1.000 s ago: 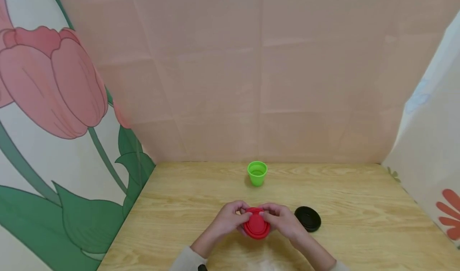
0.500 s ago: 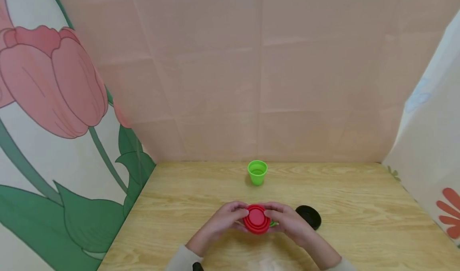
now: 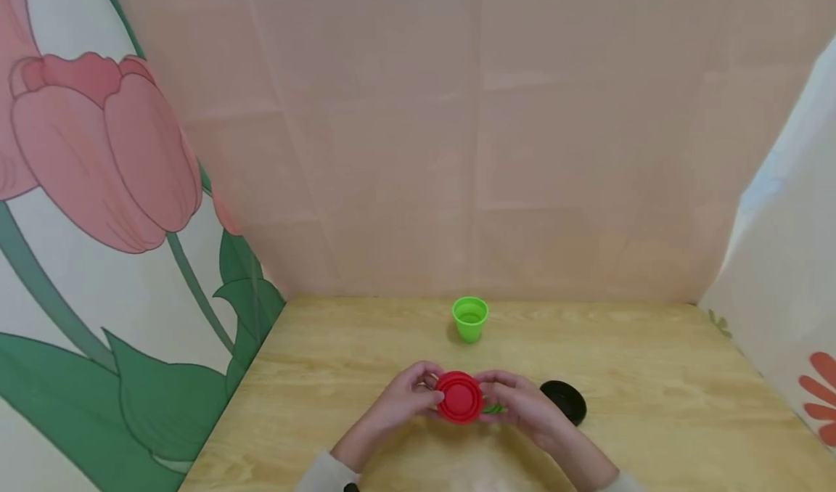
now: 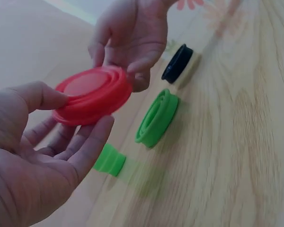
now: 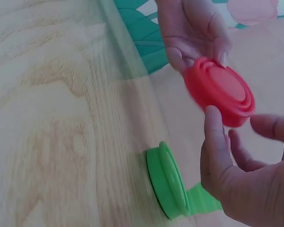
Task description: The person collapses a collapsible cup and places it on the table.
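A flattened red collapsible cup (image 3: 459, 399) with ringed folds is held above the table. My left hand (image 3: 401, 398) pinches its left edge, thumb on the upper face and fingers underneath. At the opposite edge, my right hand (image 3: 522, 405) has its thumb and fingers spread loosely around the rim; fingertips are at or very near it, and firm contact cannot be told. A flattened green collapsible cup (image 4: 158, 118) lies on the table below, mostly hidden by the right hand in the head view. Behind the hands an extended green cup (image 3: 470, 318) stands upright.
A black round dish-like piece, perhaps another flattened cup (image 3: 564, 401), lies on the wooden table (image 3: 653, 376) just right of the right hand. A pinkish sheet (image 3: 392, 151) hangs at the table's back edge. A tulip-print panel (image 3: 130, 158) borders the left side.
The red cup has tilted to face the camera and shifted slightly left. My right thumb has left its face for the rim, and the right fingers have loosened. The flattened green cup has come into view.
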Available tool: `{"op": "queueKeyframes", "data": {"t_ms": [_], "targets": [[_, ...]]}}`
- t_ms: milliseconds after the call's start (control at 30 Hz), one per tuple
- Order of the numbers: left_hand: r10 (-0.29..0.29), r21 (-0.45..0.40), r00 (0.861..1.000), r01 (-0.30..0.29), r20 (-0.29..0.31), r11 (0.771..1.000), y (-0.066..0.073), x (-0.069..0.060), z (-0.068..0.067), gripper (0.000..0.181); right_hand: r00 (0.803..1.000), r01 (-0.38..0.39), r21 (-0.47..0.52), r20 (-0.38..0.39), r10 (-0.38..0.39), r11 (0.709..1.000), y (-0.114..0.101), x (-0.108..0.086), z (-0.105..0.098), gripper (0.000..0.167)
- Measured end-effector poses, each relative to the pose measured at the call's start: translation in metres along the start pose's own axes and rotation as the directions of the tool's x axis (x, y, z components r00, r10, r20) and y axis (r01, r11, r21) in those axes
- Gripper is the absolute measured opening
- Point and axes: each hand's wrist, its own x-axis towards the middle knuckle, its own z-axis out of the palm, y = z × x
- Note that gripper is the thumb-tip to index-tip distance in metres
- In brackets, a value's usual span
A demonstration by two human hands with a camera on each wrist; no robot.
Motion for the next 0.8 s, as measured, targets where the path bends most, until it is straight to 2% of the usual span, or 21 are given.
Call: {"op": "queueKeyframes", "data": {"t_ms": [67, 133, 267, 400, 500, 567, 600, 667, 700, 800], "targets": [[0.056, 0.07, 0.998, -0.054, -0.019, 0.996, 0.0, -0.002, -0.001, 0.034, 1.0, -0.02, 0.029, -0.011, 0.02, 0.999, 0.003, 0.001, 0.001, 0.034], [0.118, 0.15, 0.992, -0.111, -0.039, 0.982, -0.001, -0.003, -0.003, 0.033, 0.999, -0.046, 0.061, -0.018, 0.047, 0.997, 0.005, 0.004, 0.002, 0.03], [0.252, 0.28, 0.967, -0.233, -0.034, 0.931, -0.005, -0.003, -0.005, 0.024, 0.994, -0.098, 0.105, -0.046, 0.103, 0.99, 0.007, 0.008, 0.006, 0.028], [0.358, 0.388, 0.934, -0.333, 0.008, 0.859, -0.01, -0.003, -0.008, 0.023, 0.99, -0.129, 0.142, -0.041, 0.136, 0.981, 0.011, 0.015, 0.009, 0.022], [0.414, 0.502, 0.909, -0.377, 0.041, 0.779, -0.012, -0.005, -0.011, 0.027, 0.991, -0.136, 0.174, 0.008, 0.137, 0.975, 0.012, 0.02, 0.01, 0.018], [0.427, 0.557, 0.902, -0.387, 0.063, 0.735, -0.013, -0.006, -0.013, 0.027, 0.992, -0.127, 0.19, 0.029, 0.124, 0.973, 0.012, 0.023, 0.01, 0.02], [0.423, 0.564, 0.903, -0.386, 0.07, 0.73, -0.013, -0.006, -0.014, 0.027, 0.993, -0.119, 0.196, 0.031, 0.116, 0.973, 0.012, 0.024, 0.011, 0.022], [0.406, 0.536, 0.911, -0.377, 0.07, 0.755, -0.016, -0.007, -0.017, 0.027, 0.996, -0.094, 0.193, 0.024, 0.091, 0.977, 0.013, 0.026, 0.012, 0.03], [0.393, 0.503, 0.918, -0.368, 0.061, 0.782, -0.018, -0.007, -0.019, 0.025, 0.997, -0.081, 0.188, 0.016, 0.079, 0.979, 0.014, 0.027, 0.013, 0.034], [0.334, 0.345, 0.943, -0.316, 0.008, 0.884, -0.023, -0.009, -0.026, 0.025, 0.999, -0.04, 0.159, -0.012, 0.043, 0.986, 0.016, 0.032, 0.019, 0.045]]}}
